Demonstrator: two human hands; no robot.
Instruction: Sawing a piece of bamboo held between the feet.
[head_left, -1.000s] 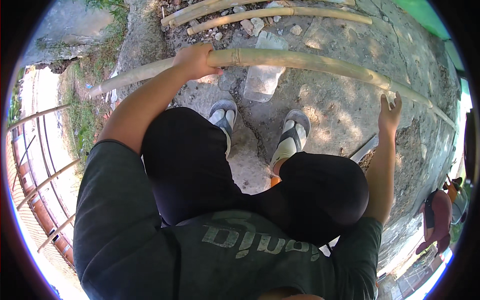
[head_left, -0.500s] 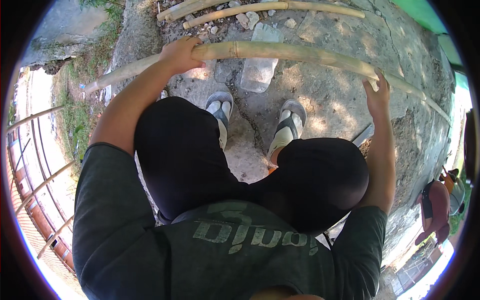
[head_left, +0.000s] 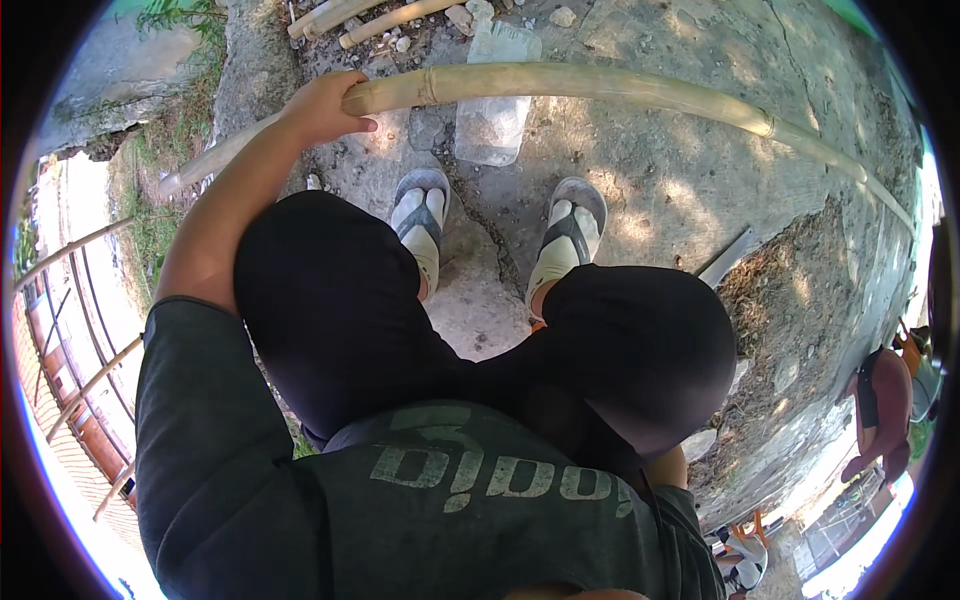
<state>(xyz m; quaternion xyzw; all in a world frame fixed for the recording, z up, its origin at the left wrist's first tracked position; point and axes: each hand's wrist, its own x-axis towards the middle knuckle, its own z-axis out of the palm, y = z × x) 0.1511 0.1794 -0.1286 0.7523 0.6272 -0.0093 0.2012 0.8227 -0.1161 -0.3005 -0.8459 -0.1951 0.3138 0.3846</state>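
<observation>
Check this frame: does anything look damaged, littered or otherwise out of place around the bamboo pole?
Two things stand out. A crumpled clear plastic bottle lies on the ground under the bamboo pole, looking like litter. The concrete ground is cracked between the sandalled feet. The left hand grips the pole; the right hand is out of view.

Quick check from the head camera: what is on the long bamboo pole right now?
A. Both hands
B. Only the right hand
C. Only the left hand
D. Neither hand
C: the left hand is closed around the bamboo pole near its left end, while no hand shows anywhere along the rest of the pole and the right hand is out of view.
</observation>
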